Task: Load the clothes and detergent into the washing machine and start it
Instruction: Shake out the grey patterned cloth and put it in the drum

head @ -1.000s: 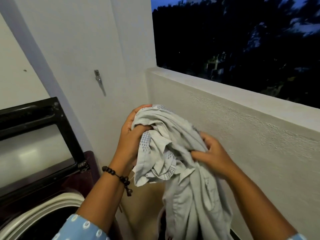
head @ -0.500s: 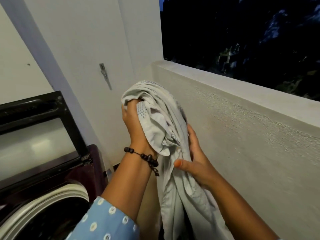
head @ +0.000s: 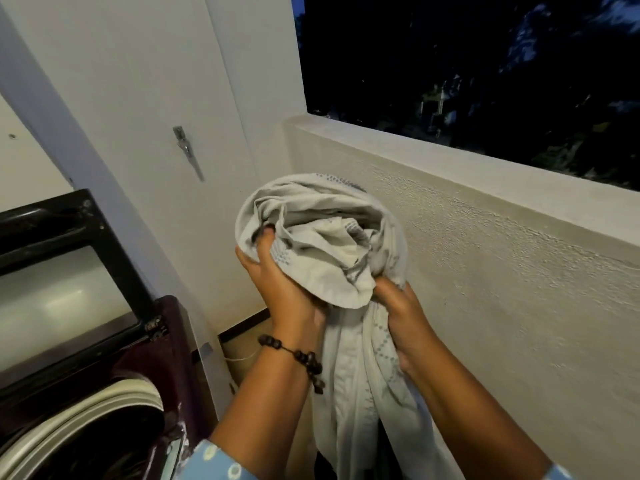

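A pale grey cloth [head: 322, 237] with small dotted patterns is bunched into a ball at chest height, its tail hanging down between my arms. My left hand [head: 280, 289], with a dark bead bracelet on the wrist, grips the bundle from below left, thumb tucked into the folds. My right hand [head: 403, 317] grips the hanging part on the right side. The top-loading washing machine [head: 173, 344] stands at the lower left, dark maroon, with its black-framed lid [head: 65, 268] raised and the drum opening [head: 90, 431] showing.
A low textured parapet wall [head: 485, 258] runs along the right, with dark trees outside beyond it. A white wall with a metal hook [head: 187, 150] is straight ahead. A narrow strip of floor [head: 242, 358] lies between the machine and the parapet.
Both hands have gathered more of the cloth into a tighter ball. My right hand slid from the front of the cloth to gripping its right side; the bundle sits lower in view.
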`<control>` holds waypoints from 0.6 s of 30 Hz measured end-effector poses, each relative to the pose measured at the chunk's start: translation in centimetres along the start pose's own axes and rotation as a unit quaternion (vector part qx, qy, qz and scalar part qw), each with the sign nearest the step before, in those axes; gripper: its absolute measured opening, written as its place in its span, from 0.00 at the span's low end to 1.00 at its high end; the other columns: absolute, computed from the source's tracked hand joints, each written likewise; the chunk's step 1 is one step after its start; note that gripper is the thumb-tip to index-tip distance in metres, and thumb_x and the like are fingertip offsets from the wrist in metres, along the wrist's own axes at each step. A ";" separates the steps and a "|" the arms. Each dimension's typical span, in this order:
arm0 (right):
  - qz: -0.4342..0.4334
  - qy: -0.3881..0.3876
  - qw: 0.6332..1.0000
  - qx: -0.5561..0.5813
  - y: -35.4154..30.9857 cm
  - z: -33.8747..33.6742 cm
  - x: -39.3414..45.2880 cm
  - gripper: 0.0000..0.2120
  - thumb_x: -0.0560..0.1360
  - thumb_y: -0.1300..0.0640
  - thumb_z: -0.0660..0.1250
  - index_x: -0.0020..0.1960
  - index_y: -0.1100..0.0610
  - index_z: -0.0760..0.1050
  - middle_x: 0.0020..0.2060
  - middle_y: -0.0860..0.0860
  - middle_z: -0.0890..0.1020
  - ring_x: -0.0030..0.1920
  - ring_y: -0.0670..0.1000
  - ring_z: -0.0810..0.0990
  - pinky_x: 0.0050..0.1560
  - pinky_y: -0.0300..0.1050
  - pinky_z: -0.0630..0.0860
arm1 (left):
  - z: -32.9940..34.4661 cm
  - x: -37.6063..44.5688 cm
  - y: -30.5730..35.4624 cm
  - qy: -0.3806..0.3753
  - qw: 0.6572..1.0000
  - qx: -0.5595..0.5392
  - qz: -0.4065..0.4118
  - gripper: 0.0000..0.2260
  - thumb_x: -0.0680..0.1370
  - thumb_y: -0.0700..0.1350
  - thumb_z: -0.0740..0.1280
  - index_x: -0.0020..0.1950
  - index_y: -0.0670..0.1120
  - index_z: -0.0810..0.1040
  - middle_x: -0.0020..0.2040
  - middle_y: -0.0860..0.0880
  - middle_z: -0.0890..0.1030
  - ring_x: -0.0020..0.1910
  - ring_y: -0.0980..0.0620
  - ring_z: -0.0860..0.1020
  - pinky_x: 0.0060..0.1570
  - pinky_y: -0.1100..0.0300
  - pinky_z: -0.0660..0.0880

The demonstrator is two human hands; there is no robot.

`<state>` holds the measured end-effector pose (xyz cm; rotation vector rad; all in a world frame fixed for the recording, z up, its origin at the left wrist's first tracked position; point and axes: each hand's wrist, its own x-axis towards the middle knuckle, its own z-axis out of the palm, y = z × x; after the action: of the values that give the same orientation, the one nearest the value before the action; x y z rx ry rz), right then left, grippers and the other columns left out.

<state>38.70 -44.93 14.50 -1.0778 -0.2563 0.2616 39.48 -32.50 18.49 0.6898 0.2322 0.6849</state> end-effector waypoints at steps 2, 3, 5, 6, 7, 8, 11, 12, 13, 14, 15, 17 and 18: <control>0.037 -0.014 0.998 0.043 -0.1 0.0 0.3 0.33 0.55 0.47 0.78 0.58 0.56 0.79 0.49 0.54 0.86 0.52 0.57 0.83 0.48 0.49 0.79 | 0.0 -1.6 -0.2 0.020 0.998 0.055 0.025 0.20 0.78 0.51 0.65 0.68 0.47 0.69 0.58 0.44 0.79 0.53 0.47 0.81 0.50 0.52 0.80; 0.048 -0.022 0.997 0.051 -0.4 0.0 0.3 0.42 0.53 0.43 0.81 0.63 0.56 0.76 0.53 0.55 0.84 0.56 0.57 0.82 0.53 0.52 0.79 | 0.2 -2.5 -0.5 0.005 0.996 0.079 0.028 0.24 0.76 0.54 0.66 0.69 0.48 0.68 0.62 0.42 0.78 0.57 0.44 0.80 0.54 0.48 0.79; 0.047 -0.028 0.997 0.062 -0.8 0.1 0.1 0.53 0.50 0.39 0.83 0.70 0.54 0.69 0.60 0.56 0.81 0.60 0.57 0.80 0.60 0.56 0.77 | -0.5 -2.9 -0.8 -0.019 0.992 0.120 0.026 0.27 0.74 0.57 0.68 0.70 0.50 0.66 0.65 0.42 0.76 0.62 0.41 0.77 0.58 0.43 0.77; 0.037 -0.016 0.997 0.059 -1.0 0.2 0.1 0.54 0.51 0.41 0.84 0.72 0.54 0.67 0.61 0.56 0.80 0.61 0.57 0.80 0.60 0.57 0.77 | -0.8 -2.8 -1.1 -0.029 0.988 0.152 0.025 0.26 0.76 0.55 0.69 0.71 0.52 0.65 0.65 0.44 0.77 0.62 0.43 0.77 0.59 0.43 0.76; 0.019 -0.001 0.999 0.044 -1.2 0.1 0.2 0.52 0.54 0.46 0.84 0.72 0.52 0.65 0.62 0.56 0.80 0.61 0.56 0.80 0.59 0.57 0.78 | -1.4 -2.8 -1.6 -0.033 0.982 0.182 0.037 0.23 0.78 0.51 0.68 0.71 0.54 0.64 0.65 0.46 0.77 0.62 0.46 0.77 0.61 0.43 0.75; -0.002 0.021 0.999 0.028 -1.5 0.0 0.3 0.48 0.57 0.51 0.83 0.72 0.51 0.65 0.61 0.54 0.81 0.60 0.55 0.81 0.58 0.56 0.79 | -2.0 -3.2 -2.0 -0.057 0.976 0.205 0.049 0.22 0.79 0.47 0.67 0.70 0.57 0.64 0.65 0.49 0.77 0.63 0.49 0.77 0.62 0.46 0.75; -0.050 0.071 0.996 -0.010 -2.1 -1.2 0.9 0.38 0.65 0.59 0.78 0.71 0.48 0.68 0.59 0.52 0.82 0.58 0.54 0.82 0.56 0.58 0.79 | -3.7 -4.4 -2.1 -0.145 0.950 0.274 0.040 0.18 0.78 0.51 0.64 0.65 0.64 0.65 0.62 0.59 0.77 0.61 0.60 0.77 0.57 0.63 0.76; -0.069 0.077 0.994 -0.024 -2.4 -1.7 1.1 0.35 0.68 0.61 0.76 0.71 0.48 0.68 0.59 0.52 0.82 0.58 0.54 0.82 0.56 0.57 0.79 | -4.5 -4.0 -2.0 -0.165 0.940 0.298 0.032 0.16 0.77 0.56 0.64 0.63 0.62 0.67 0.60 0.59 0.78 0.60 0.59 0.78 0.54 0.66 0.76; -0.095 0.077 0.991 -0.050 -2.7 -2.4 1.3 0.32 0.71 0.65 0.74 0.71 0.49 0.68 0.59 0.52 0.82 0.58 0.53 0.82 0.56 0.55 0.79 | -4.9 -3.5 -1.6 -0.180 0.928 0.325 0.025 0.18 0.75 0.62 0.64 0.62 0.58 0.69 0.58 0.57 0.79 0.59 0.55 0.78 0.52 0.66 0.76; -0.117 0.068 0.987 -0.088 -3.1 -2.9 1.5 0.31 0.72 0.68 0.71 0.71 0.51 0.68 0.59 0.52 0.81 0.58 0.52 0.82 0.56 0.51 0.80 | -5.4 -2.8 -1.1 -0.190 0.916 0.352 0.023 0.24 0.72 0.68 0.64 0.59 0.54 0.71 0.57 0.54 0.80 0.59 0.51 0.78 0.50 0.65 0.77; -0.136 0.055 0.981 -0.130 -3.5 -3.4 1.6 0.31 0.72 0.71 0.70 0.71 0.52 0.68 0.59 0.52 0.81 0.58 0.50 0.82 0.55 0.46 0.80 | -5.7 -1.9 -0.5 -0.198 0.908 0.369 0.024 0.32 0.66 0.74 0.65 0.59 0.53 0.71 0.58 0.52 0.79 0.60 0.50 0.78 0.50 0.65 0.77; -0.151 0.019 0.968 -0.202 -4.1 -4.0 1.8 0.34 0.69 0.74 0.70 0.69 0.50 0.68 0.57 0.48 0.80 0.54 0.43 0.82 0.50 0.37 0.79 | -5.4 -0.4 1.0 -0.223 0.884 0.408 0.042 0.44 0.57 0.78 0.66 0.65 0.53 0.67 0.66 0.52 0.73 0.67 0.54 0.71 0.58 0.68 0.71; -0.147 -0.005 0.961 -0.233 -4.4 -4.2 1.9 0.36 0.68 0.75 0.71 0.68 0.47 0.68 0.56 0.46 0.80 0.52 0.40 0.81 0.47 0.34 0.78 | -4.7 0.0 1.9 -0.259 0.863 0.431 0.051 0.48 0.56 0.77 0.68 0.69 0.54 0.62 0.71 0.53 0.68 0.71 0.57 0.66 0.63 0.70 0.66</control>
<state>42.26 -49.75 16.63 -1.4834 -0.4989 -0.0684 36.60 -28.99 16.14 1.7288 -0.0157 0.4451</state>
